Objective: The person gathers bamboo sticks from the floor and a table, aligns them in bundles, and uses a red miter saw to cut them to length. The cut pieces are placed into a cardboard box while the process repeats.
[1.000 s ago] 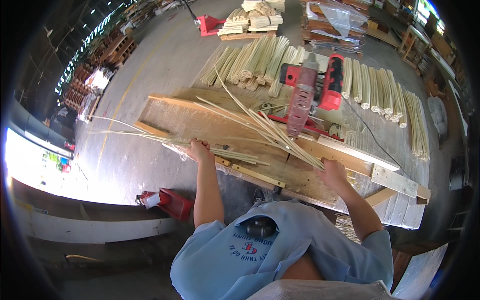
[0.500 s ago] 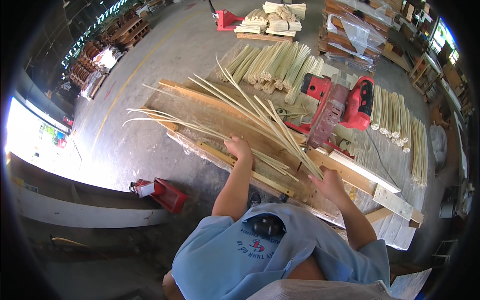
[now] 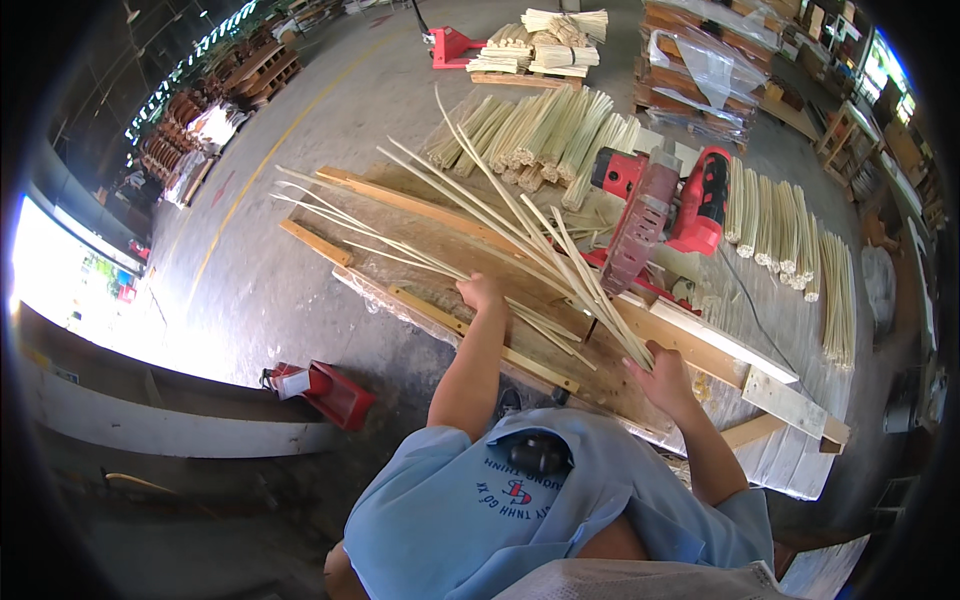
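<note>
My left hand (image 3: 482, 292) is closed around a thin bundle of pale rattan-like strips (image 3: 400, 253), whose loose ends fan out to the left over the bench. My right hand (image 3: 664, 377) grips the near ends of another bundle of pale strips (image 3: 590, 282); these reach away to the far left and spread apart. Beneath both bundles is a wooden work board (image 3: 410, 205) with raised wooden rails. Just beyond my right hand stands a red power saw (image 3: 650, 205) with a black handle; its blade is mostly hidden by the guard.
Tied bundles of cut strips (image 3: 540, 135) lie behind the saw, with more bundles (image 3: 775, 225) to its right. A dark cable (image 3: 750, 300) runs over the bench. A red plastic container (image 3: 335, 395) is on the floor at left. A red pallet jack (image 3: 455, 48) stands far back.
The left-hand strips have swung slightly away from me, their free ends now nearer the far rail. My right hand has shifted a little nearer and to the right with its bundle.
</note>
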Demonstrator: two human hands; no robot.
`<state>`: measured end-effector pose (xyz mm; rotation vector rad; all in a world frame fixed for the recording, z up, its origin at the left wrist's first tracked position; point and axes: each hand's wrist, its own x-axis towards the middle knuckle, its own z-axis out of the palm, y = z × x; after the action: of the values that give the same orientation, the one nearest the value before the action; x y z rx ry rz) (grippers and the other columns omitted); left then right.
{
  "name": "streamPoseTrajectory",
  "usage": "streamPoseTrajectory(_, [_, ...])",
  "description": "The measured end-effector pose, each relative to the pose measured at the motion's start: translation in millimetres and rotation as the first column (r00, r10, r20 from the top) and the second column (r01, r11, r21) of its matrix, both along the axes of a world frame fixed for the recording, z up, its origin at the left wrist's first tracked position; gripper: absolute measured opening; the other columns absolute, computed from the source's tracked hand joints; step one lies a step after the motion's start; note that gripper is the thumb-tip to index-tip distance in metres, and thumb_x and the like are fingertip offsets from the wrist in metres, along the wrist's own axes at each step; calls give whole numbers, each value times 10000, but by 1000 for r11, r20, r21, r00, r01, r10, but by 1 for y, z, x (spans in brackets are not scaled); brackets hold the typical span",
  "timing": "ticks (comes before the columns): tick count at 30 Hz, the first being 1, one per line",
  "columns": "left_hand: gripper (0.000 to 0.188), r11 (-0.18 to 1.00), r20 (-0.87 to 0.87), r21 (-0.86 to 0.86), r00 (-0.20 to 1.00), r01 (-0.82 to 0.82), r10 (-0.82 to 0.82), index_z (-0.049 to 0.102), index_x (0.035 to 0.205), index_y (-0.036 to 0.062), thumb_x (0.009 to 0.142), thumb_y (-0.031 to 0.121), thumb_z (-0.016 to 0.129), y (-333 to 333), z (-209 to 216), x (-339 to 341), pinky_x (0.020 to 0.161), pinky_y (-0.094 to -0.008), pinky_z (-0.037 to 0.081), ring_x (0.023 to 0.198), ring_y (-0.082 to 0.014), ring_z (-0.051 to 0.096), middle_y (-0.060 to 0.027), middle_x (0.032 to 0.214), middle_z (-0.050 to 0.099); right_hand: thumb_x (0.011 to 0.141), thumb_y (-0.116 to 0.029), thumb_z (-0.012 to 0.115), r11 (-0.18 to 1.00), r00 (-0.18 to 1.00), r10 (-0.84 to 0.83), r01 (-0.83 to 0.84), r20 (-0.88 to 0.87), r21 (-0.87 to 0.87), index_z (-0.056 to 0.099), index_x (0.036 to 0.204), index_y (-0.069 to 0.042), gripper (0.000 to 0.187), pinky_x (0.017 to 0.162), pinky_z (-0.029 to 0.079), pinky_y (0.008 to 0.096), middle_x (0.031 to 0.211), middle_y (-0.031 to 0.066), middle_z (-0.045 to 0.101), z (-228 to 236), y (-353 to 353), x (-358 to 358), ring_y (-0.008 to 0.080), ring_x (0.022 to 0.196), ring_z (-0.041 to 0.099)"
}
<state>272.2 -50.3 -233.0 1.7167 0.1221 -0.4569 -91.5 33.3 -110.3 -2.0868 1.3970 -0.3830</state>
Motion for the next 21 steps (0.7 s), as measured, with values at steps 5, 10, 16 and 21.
streamPoseTrajectory(5, [218, 996, -149, -83, 988, 32, -44, 499, 1190, -4, 1052, 162, 469, 7, 13, -34, 465, -393, 515, 585, -261, 622, -173, 982, 639, 876, -368, 731, 1000, 999, -15, 14, 34, 28, 672, 1023, 20, 419, 823, 516, 499, 935, 265, 680, -6, 3, -6, 450, 945, 656])
streamPoseTrajectory(10, [274, 962, -251, -252, 952, 108, -173, 490, 1199, -32, 1054, 198, 455, 11, 13, -62, 533, -434, 574, 634, -303, 664, -194, 942, 654, 876, -392, 729, 1000, 999, 13, -12, 43, -24, 680, 1030, 17, 440, 836, 522, 503, 949, 260, 686, -21, 1, -15, 442, 956, 662])
streamPoseTrajectory(16, [374, 881, -211, -255, 866, 398, -453, 570, 1178, -54, 1052, 259, 410, 36, 2, -58, 680, -495, 600, 851, -327, 688, -181, 1029, 662, 886, -422, 713, 993, 992, -25, 39, -125, 110, 695, 1074, -8, 455, 792, 535, 489, 888, 228, 700, 8, -6, -18, 412, 870, 686])
streamPoseTrajectory(21, [439, 771, -252, -96, 734, 630, -631, 581, 1088, -10, 1057, 404, 439, 56, 13, -50, 592, -404, 593, 734, -250, 665, -158, 945, 661, 893, -442, 695, 991, 972, 4, 27, -233, 128, 688, 1070, -45, 434, 792, 542, 505, 888, 200, 702, 9, -12, -28, 398, 888, 693])
